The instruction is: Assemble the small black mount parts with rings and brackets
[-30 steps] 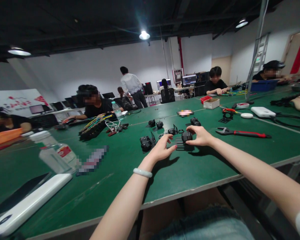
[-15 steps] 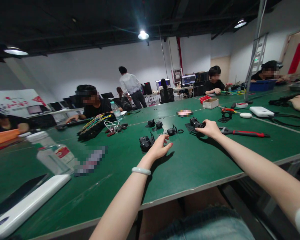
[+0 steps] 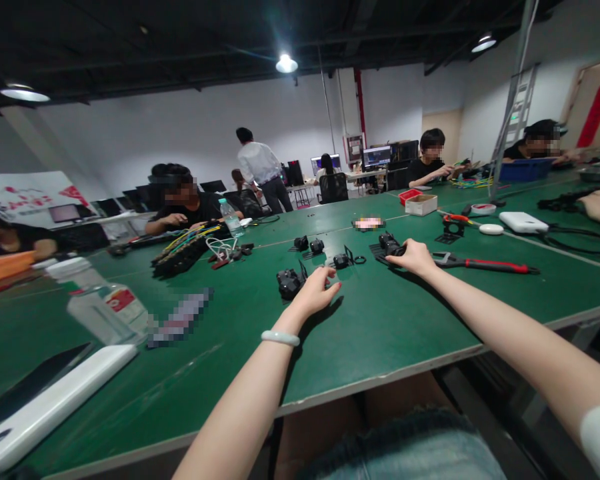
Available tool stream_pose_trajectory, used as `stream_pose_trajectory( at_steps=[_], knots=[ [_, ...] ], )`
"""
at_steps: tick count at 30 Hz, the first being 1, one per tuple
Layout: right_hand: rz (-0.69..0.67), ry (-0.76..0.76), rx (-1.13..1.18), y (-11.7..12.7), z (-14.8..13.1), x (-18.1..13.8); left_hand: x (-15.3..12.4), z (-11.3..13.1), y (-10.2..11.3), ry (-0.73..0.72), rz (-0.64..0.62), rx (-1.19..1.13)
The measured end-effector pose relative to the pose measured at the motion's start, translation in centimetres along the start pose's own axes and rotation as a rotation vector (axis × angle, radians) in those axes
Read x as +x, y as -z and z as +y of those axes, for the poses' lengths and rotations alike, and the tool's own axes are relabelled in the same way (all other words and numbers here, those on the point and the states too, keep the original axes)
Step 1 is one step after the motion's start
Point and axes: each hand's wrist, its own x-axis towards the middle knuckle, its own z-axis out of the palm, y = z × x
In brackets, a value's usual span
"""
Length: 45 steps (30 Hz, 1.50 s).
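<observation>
My right hand (image 3: pixel 414 257) has its fingers closed around a small black device with a finned bracket (image 3: pixel 389 244) at the table's middle right. My left hand (image 3: pixel 317 291) hovers over the green table (image 3: pixel 360 333), fingers apart and holding nothing. Just left of it lies a larger black device with an upright plate (image 3: pixel 290 283). Beyond the left fingertips are a smaller black part (image 3: pixel 341 260) and a black ring (image 3: pixel 360 260). Two more small black parts, one of them a rounded piece (image 3: pixel 317 247), lie farther back. What they are exactly, I cannot make out.
An adjustable wrench with red-black handle (image 3: pixel 495 265) lies right of my right hand, near a black bracket (image 3: pixel 451 230) and a white box (image 3: pixel 523 223). To the left stand a clear jug (image 3: pixel 105 307) and a long white object (image 3: pixel 65 400). Co-workers sit around the table.
My hands stay almost where they were, the right one still on the black device. The view has shifted slightly. Across the table, a co-worker at the right has raised their hands.
</observation>
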Motion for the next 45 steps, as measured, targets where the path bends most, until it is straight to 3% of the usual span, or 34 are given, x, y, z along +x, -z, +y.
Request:
stream_pose_trajectory(
  at_steps=[20,25,28,31,37,45],
  knots=[
    [0.024,-0.083,-0.073,-0.6,-0.8,-0.2,-0.1,0.7,0.2,-0.058,-0.039,0.02],
    [0.044,-0.037,-0.093,-0.3,-1.3,-0.7,-0.2,1.0,0.4,-0.054,-0.038,0.018],
    [0.181,0.026,-0.14,0.2,-2.5,-1.4,-0.1,1.2,0.4,-0.049,-0.039,0.007],
    [0.274,0.199,-0.116,0.3,-4.4,-2.6,-0.1,1.5,0.4,-0.046,-0.041,0.004],
    [0.048,0.514,0.016,-2.3,-8.5,-4.8,-0.1,1.8,0.1,-0.059,-0.036,0.021],
    [-0.032,0.452,0.009,-5.9,-12.0,-2.6,0.0,1.7,-0.2,-0.088,-0.032,-0.013]
  ],
)
